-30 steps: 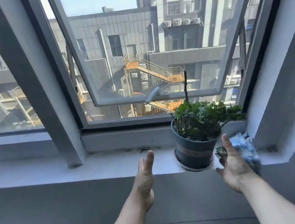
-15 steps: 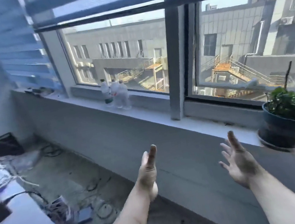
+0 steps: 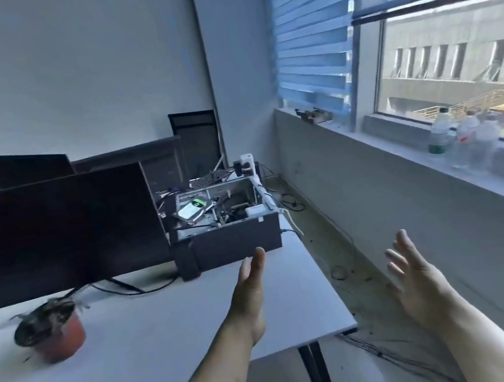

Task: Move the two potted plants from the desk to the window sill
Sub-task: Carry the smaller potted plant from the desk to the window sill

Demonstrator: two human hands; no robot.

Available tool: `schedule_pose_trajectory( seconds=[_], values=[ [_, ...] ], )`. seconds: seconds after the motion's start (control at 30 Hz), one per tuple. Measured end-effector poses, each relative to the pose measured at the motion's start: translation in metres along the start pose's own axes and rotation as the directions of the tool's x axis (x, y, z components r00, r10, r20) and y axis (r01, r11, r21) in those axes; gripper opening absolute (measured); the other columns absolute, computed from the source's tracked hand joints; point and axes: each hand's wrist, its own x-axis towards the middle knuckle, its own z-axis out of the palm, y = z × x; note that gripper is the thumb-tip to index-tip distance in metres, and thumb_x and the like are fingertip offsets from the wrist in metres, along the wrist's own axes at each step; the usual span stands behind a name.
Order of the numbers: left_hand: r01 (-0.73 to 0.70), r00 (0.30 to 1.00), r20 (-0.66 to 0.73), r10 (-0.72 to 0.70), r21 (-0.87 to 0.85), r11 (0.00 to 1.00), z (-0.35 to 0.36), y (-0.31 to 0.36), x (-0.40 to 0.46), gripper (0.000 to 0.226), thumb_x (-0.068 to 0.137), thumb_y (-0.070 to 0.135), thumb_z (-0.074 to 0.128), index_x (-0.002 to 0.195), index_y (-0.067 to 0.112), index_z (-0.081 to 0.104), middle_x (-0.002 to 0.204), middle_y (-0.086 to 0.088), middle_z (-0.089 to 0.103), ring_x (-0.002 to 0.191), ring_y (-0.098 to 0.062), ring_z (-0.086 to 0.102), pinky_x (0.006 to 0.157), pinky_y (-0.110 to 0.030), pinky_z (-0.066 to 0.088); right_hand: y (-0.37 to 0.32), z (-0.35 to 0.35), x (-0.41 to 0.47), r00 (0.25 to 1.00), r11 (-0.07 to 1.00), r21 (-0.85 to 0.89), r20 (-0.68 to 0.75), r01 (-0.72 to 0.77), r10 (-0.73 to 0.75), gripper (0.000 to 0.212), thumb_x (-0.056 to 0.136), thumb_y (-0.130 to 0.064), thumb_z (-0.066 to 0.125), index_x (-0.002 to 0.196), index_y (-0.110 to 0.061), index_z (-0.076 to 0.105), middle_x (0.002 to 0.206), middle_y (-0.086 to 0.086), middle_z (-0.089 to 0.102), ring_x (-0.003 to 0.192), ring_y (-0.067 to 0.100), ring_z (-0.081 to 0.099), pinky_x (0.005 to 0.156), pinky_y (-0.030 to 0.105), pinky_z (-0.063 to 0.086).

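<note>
A small red-brown pot with a dry, dark plant (image 3: 50,334) stands on the white desk (image 3: 157,349) at the left. My left hand (image 3: 252,295) hovers over the desk's right part, fingers straight, holding nothing, well to the right of the pot. My right hand (image 3: 418,282) is held out past the desk's edge, over the floor gap, fingers spread and empty. The window sill (image 3: 440,157) runs along the right. The green plant in the dark pot is out of view.
A dark monitor (image 3: 53,236) stands behind the pot, with cables under it. An open computer case (image 3: 226,222) sits at the desk's far right. Several plastic bottles (image 3: 467,142) stand on the sill. Cables lie on the floor between desk and wall.
The view has swung left from the window and the green potted plant on the sill to the desk. Both hands stay empty and open.
</note>
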Motion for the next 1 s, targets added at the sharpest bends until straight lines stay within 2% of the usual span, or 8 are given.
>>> schedule_pose_trajectory(
  seconds=[0.1, 0.33, 0.43, 0.53, 0.63, 0.73, 0.9, 1.0],
  values=[
    [-0.014, 0.995, -0.096, 0.014, 0.005, 1.000, -0.079, 0.029, -0.004, 0.116, 0.058, 0.081, 0.056, 0.157, 0.034, 0.015, 0.164, 0.011, 0.018, 0.150, -0.017, 0.015, 0.115, -0.044, 0.014, 0.028, 0.080, 0.011, 0.996, 1.000, 0.015, 0.091, -0.017, 0.015, 0.123, 0.053, -0.078, 0.072, 0.156, -0.023, 0.034, 0.162, -0.001, 0.036, 0.151, 0.020, 0.029, 0.114, 0.043, 0.030],
    [-0.069, 0.964, -0.259, 0.066, -0.005, 0.998, -0.252, 0.084, -0.010, 0.106, 0.065, 0.077, 0.055, 0.156, 0.032, 0.021, 0.162, 0.012, 0.023, 0.149, -0.012, 0.015, 0.112, -0.042, 0.016, 0.103, 0.252, 0.025, 0.961, 0.990, -0.108, 0.254, -0.086, 0.112, 0.113, 0.062, -0.078, 0.062, 0.158, -0.031, 0.024, 0.167, 0.001, 0.026, 0.153, 0.024, 0.022, 0.120, 0.051, 0.026],
    [-0.097, 0.935, -0.341, 0.095, 0.010, 0.995, -0.327, 0.106, -0.018, 0.116, 0.050, 0.087, 0.060, 0.151, 0.038, 0.031, 0.160, 0.011, 0.028, 0.147, -0.011, 0.019, 0.106, -0.036, 0.018, 0.145, 0.330, 0.028, 0.937, 0.980, -0.149, 0.303, -0.134, 0.175, 0.100, 0.071, -0.068, 0.055, 0.159, -0.033, 0.020, 0.168, 0.000, 0.023, 0.154, 0.024, 0.021, 0.121, 0.050, 0.024],
    [-0.103, 0.899, -0.427, 0.099, 0.015, 0.995, -0.390, 0.121, -0.020, 0.083, 0.046, 0.089, 0.062, 0.119, 0.048, 0.060, 0.132, 0.006, 0.053, 0.132, -0.017, 0.043, 0.095, -0.031, 0.031, 0.182, 0.389, 0.026, 0.920, 0.967, -0.191, 0.323, -0.169, 0.224, 0.098, 0.072, -0.069, 0.055, 0.158, -0.036, 0.022, 0.168, -0.001, 0.023, 0.154, 0.023, 0.022, 0.121, 0.050, 0.025],
    [-0.109, 0.884, -0.455, 0.108, 0.024, 0.994, -0.449, 0.132, -0.021, 0.073, 0.059, 0.082, 0.062, 0.114, 0.034, 0.057, 0.113, 0.006, 0.065, 0.105, -0.011, 0.058, 0.082, -0.027, 0.041, 0.221, 0.442, 0.024, 0.902, 0.955, -0.226, 0.343, -0.191, 0.261, 0.097, 0.072, -0.069, 0.055, 0.158, -0.038, 0.023, 0.168, -0.004, 0.023, 0.153, 0.023, 0.022, 0.120, 0.051, 0.025],
    [-0.095, 0.880, -0.464, 0.099, 0.033, 0.995, -0.502, 0.133, -0.018, 0.082, 0.052, 0.084, 0.059, 0.117, 0.035, 0.054, 0.123, 0.010, 0.060, 0.109, -0.008, 0.055, 0.086, -0.029, 0.040, 0.258, 0.486, 0.022, 0.879, 0.938, -0.268, 0.363, -0.217, 0.308, 0.100, 0.068, -0.070, 0.056, 0.157, -0.037, 0.026, 0.166, -0.005, 0.026, 0.153, 0.023, 0.024, 0.120, 0.051, 0.027],
    [-0.056, 0.882, -0.467, 0.069, 0.043, 0.998, -0.565, 0.122, -0.001, 0.050, 0.067, 0.070, 0.052, 0.105, 0.037, 0.051, 0.112, 0.019, 0.051, 0.109, -0.008, 0.043, 0.094, -0.030, 0.025, 0.313, 0.540, 0.027, 0.856, 0.907, -0.322, 0.352, -0.269, 0.379, 0.102, 0.066, -0.071, 0.058, 0.156, -0.032, 0.030, 0.165, -0.005, 0.029, 0.151, 0.023, 0.026, 0.118, 0.048, 0.029],
    [-0.005, 0.880, -0.474, 0.008, 0.007, 1.000, -0.596, 0.106, 0.014, 0.097, 0.060, 0.080, 0.056, 0.142, 0.028, 0.042, 0.146, 0.011, 0.043, 0.134, -0.012, 0.036, 0.102, -0.032, 0.025, 0.346, 0.563, 0.030, 0.839, 0.884, -0.355, 0.340, -0.303, 0.425, 0.101, 0.069, -0.071, 0.058, 0.157, -0.031, 0.027, 0.166, -0.005, 0.027, 0.152, 0.023, 0.024, 0.119, 0.049, 0.028]
  ],
)
